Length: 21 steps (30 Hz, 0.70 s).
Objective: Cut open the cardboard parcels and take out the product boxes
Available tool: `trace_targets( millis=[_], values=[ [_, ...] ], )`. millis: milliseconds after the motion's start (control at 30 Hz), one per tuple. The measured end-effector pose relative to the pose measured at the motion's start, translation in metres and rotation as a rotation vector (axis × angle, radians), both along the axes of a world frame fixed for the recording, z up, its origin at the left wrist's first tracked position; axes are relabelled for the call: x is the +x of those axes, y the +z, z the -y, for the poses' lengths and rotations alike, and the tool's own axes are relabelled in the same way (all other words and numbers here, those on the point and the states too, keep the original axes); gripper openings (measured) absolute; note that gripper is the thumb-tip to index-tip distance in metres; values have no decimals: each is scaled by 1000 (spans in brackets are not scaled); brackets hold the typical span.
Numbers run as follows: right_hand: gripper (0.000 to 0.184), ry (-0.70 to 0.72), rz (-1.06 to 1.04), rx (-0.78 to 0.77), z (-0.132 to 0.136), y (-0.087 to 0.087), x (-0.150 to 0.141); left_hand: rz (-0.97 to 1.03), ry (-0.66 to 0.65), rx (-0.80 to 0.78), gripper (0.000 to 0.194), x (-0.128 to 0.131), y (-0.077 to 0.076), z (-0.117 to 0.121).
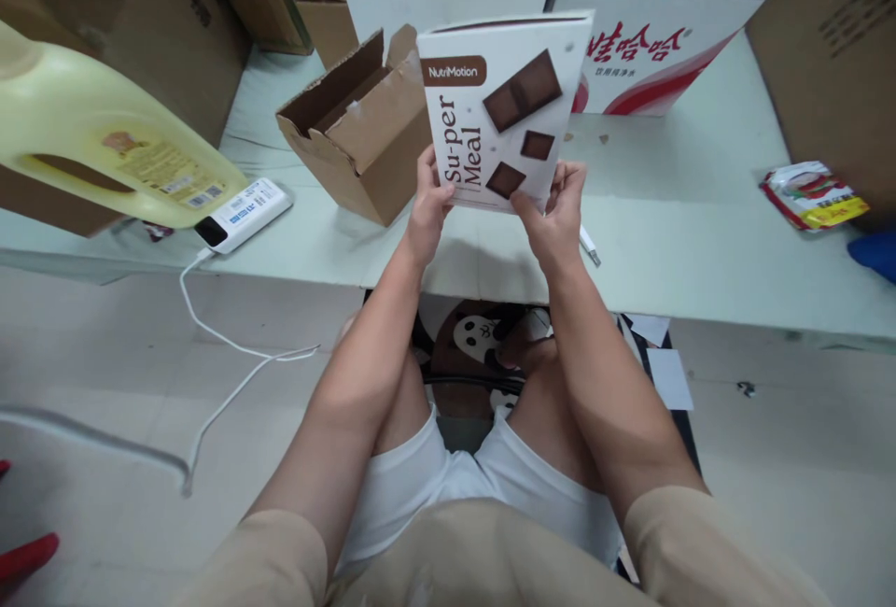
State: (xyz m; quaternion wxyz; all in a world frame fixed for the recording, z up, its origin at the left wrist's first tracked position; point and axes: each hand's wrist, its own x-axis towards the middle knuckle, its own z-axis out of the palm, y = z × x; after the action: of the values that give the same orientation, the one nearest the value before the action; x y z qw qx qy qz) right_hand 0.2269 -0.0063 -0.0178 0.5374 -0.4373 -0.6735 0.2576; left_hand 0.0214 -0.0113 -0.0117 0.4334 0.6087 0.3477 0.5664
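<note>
Between my two hands I hold up a white box [514,154] printed "NutriMotion Su-per Meal" with pictures of chocolate pieces. My left hand [429,205] grips its lower left corner, the thumb on the front. On the lower right, my right hand [556,215] is closed round the edge, its thumb also on the front face. The fingers behind the box are partly hidden. Just left of it stands an opened brown cardboard box [378,135], flaps up, partly covered by the white box. A white pen-like utility knife [589,246] lies on the table beside my right hand.
On the table [700,243], a yellow jug [105,131] and a white power bank [248,215] with a trailing white cable [203,313] are at left. A red-and-white carton [651,56] stands behind. A snack packet [816,196] lies at right.
</note>
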Motion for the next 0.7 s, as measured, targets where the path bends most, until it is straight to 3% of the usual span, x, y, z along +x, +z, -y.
trace_targets(
  millis=[167,267,367,467,567,633,700],
  values=[
    [61,-66,-237,-205,12,13,-3,-102,13,-161,65,-8,-13,10],
    [60,-195,-418,-378,7,16,6,-307,26,-166,50,-9,-15,9],
    [57,-375,-590,-412,-6,11,31,-626,-4,-93,33,-6,-13,7],
    [49,-576,-654,-382,-13,-1,72,-764,-81,-78,34,-2,-10,3],
    [38,-809,-519,-405,-7,-10,122,-765,-143,-85,38,4,-8,-1],
    [32,-943,-265,-453,3,-10,154,-750,-167,-85,38,8,-6,-4],
    [31,-991,-38,-470,15,-4,182,-730,-187,-87,37,10,-5,-6]
  ],
)
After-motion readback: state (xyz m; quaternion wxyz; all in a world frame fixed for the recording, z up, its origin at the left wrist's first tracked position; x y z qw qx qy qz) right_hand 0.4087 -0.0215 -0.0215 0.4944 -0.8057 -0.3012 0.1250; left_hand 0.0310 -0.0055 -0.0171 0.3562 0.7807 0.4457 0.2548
